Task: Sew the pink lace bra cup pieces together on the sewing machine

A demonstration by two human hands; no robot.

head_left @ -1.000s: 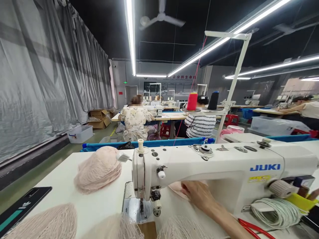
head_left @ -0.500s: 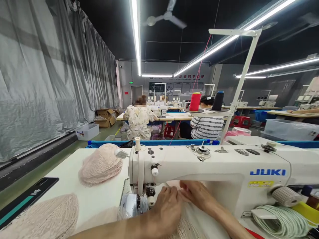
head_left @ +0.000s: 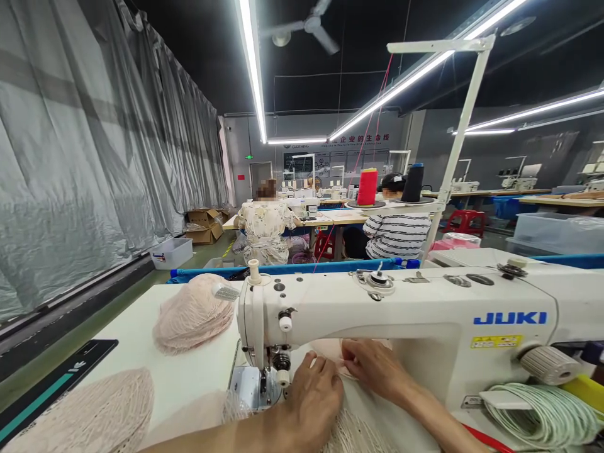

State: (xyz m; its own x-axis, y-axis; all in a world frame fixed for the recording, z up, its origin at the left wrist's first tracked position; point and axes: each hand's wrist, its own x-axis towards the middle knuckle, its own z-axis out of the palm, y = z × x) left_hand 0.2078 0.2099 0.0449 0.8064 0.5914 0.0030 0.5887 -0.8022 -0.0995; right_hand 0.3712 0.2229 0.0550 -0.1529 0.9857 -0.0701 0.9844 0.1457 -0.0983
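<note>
A white JUKI sewing machine [head_left: 396, 314] fills the middle of the white table [head_left: 141, 327]. Under its arm lies a pale pink lace piece [head_left: 330, 349]. My left hand [head_left: 314, 399] rests with curled fingers on this lace, just right of the presser foot [head_left: 264, 380]. My right hand [head_left: 375, 368] pinches the lace's edge beneath the machine arm. The two hands' fingertips almost touch. More fringed lace [head_left: 349, 434] hangs toward me below the hands.
A stack of pink lace cups [head_left: 193, 314] lies left of the machine, another pink piece [head_left: 94, 415] at the front left, beside a black phone [head_left: 51, 387]. Coiled white cord [head_left: 542, 418] sits at right. Red and black thread cones [head_left: 367, 187] stand behind. People sit at tables beyond.
My left hand has come into view and settled on the lace beside my right hand near the presser foot. My view has shifted slightly left and down.
</note>
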